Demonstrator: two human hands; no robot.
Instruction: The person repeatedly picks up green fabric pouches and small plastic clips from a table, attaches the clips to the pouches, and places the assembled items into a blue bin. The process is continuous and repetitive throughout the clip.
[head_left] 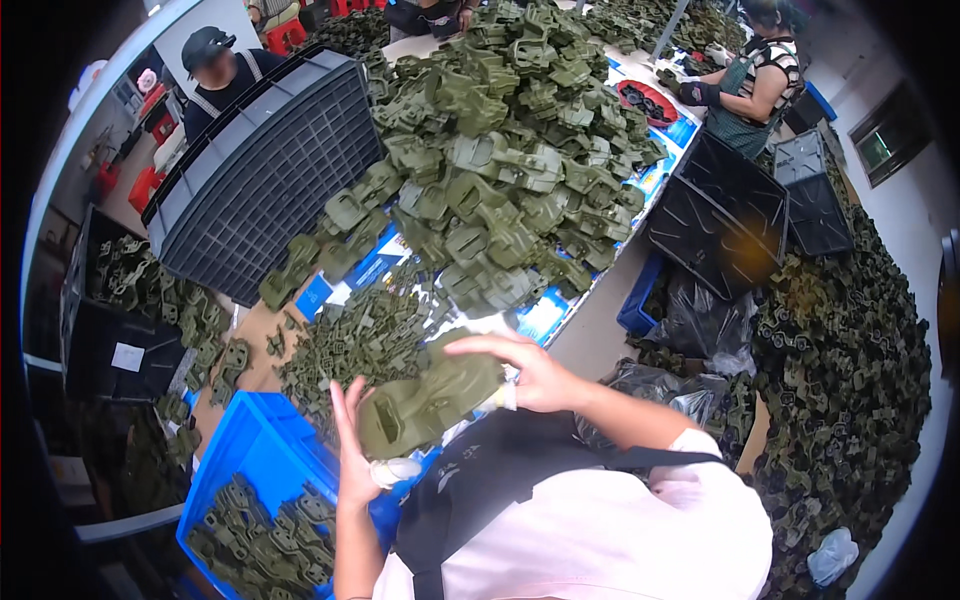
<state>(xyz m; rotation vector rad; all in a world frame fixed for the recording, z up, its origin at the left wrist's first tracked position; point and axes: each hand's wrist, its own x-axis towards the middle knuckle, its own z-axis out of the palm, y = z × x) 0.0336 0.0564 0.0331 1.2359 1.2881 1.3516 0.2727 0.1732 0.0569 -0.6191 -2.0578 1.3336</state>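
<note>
An olive-green moulded plastic toy vehicle body (425, 405) is held between my two hands in front of my dark apron. My left hand (355, 445) grips its left end, with fingers stretched upward along the side. At the opposite end, my right hand (540, 375) has its fingers over the upper edge; the part hides some of its grip. White wrappings show on my fingers. Just beyond lies a heap of small green plastic pieces (360, 335). Behind it rises a large pile of similar green vehicle bodies (500, 190).
A blue bin (225, 450) with green parts stands at the lower left. A grey crate (275, 165) leans on the table's left side. Black crates (715, 215) and a mound of dark green parts (840, 400) lie right. Co-workers (765, 85) stand around the far table.
</note>
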